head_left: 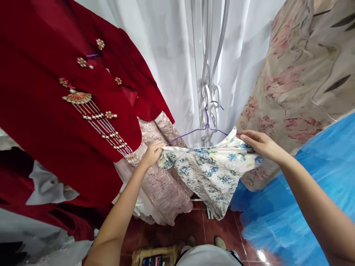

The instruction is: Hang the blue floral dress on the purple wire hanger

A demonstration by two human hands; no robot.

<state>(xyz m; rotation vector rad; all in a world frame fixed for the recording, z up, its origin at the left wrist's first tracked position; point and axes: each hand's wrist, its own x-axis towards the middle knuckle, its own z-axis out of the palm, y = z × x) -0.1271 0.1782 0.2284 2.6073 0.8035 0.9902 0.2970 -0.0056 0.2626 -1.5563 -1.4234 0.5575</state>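
Observation:
A white dress with blue flowers [213, 173] hangs on a purple hanger [191, 132], whose hook catches a white ring [206, 95] of a hanging strap. With fingers pinched, my left hand [153, 152] grips the dress at its left shoulder, near the hanger's left end. My right hand [259, 145] holds the opposite shoulder between thumb and fingers, by the neckline edge. The fabric is spread between both hands and drapes down below them. The hanger's right end is hidden under the cloth.
To the left hang a red velvet garment [91, 147] with beaded ornaments and a pale pink textured dress [163, 188]. On the right are a beige floral garment [294, 96] and blue ruffled tulle [313, 184]. White curtains [166, 55] hang behind. A wooden stool [169, 253] stands on red tiles.

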